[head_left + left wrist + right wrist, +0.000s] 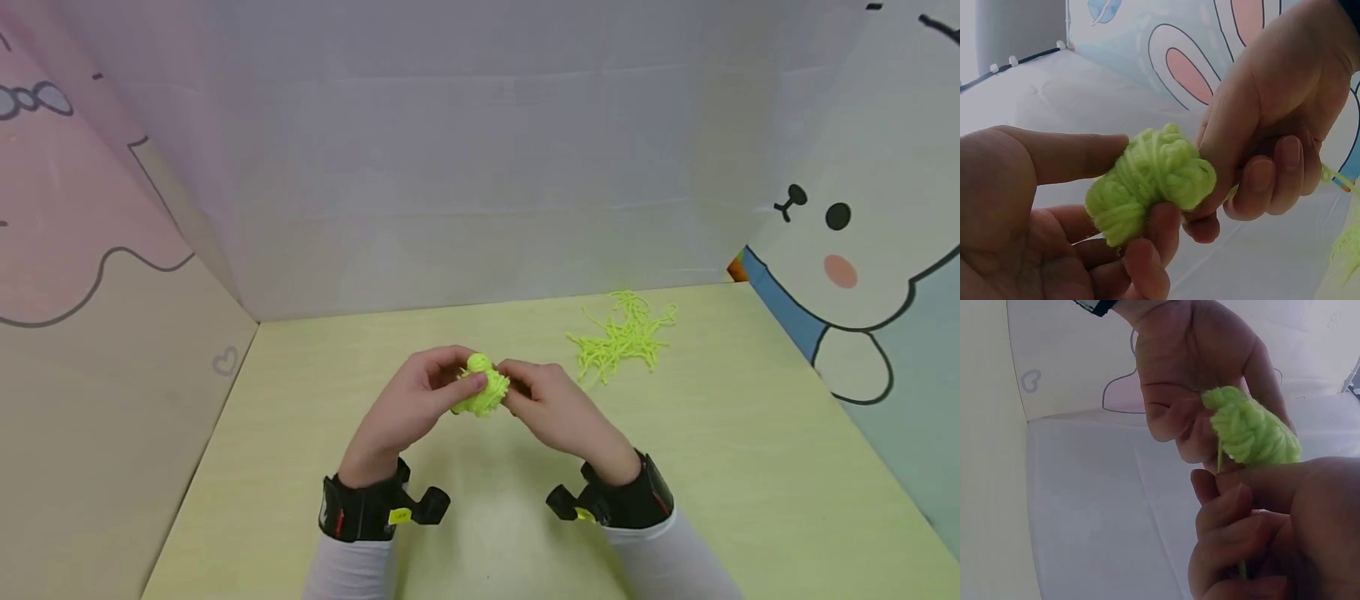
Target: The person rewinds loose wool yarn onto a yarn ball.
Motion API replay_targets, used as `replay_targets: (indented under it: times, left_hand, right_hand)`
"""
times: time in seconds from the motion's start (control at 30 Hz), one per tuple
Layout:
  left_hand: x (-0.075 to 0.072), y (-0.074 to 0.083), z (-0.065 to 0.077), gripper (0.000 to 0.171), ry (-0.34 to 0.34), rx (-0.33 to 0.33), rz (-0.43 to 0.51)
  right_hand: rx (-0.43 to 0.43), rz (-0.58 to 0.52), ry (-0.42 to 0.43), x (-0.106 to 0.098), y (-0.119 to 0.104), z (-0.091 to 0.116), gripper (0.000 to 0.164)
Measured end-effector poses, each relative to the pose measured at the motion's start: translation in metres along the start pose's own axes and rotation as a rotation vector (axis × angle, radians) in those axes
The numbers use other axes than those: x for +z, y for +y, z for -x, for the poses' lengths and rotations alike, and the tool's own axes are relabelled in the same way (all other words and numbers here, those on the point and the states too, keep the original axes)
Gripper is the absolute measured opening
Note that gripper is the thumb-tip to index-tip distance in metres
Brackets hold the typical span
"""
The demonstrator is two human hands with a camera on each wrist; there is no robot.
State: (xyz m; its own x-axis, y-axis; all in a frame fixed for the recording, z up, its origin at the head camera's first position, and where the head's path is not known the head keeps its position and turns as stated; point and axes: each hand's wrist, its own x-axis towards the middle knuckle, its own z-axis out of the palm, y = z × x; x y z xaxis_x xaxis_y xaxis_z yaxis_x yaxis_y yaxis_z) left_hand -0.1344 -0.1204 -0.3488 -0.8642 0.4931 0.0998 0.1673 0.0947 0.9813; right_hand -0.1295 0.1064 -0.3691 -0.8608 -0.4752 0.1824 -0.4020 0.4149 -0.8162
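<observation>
Yarn bundle is up above the surface, pinched between thumb and fingers of my left grip; my right grip pinches a strand just beside it. I'd keep the hold firm without crushing, and draw the strand with even tension so nothing slips. Loose yarn lies apart, farther right.

The yarn bundle is neon yellow-green, the wristbands black.
</observation>
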Motion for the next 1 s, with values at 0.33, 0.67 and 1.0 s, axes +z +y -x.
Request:
replay_targets:
  times: [0.33, 0.67, 1.0]
  left_hand:
    - [-0.002, -0.003, -0.003, 0.014, -0.128, -0.004, -0.177]
    - [0.002, -0.008, -0.003, 0.018, -0.083, -0.046, -0.252]
    - [0.009, -0.010, -0.007, 0.027, 0.043, -0.086, -0.291]
  right_hand:
    - [0.087, 0.019, -0.040, -0.018, 0.006, 0.002, 0.016]
    - [0.104, -0.021, 0.087, -0.021, -0.002, 0.010, 0.022]
    - [0.050, -0.053, 0.156, -0.014, -0.015, 0.015, 0.017]
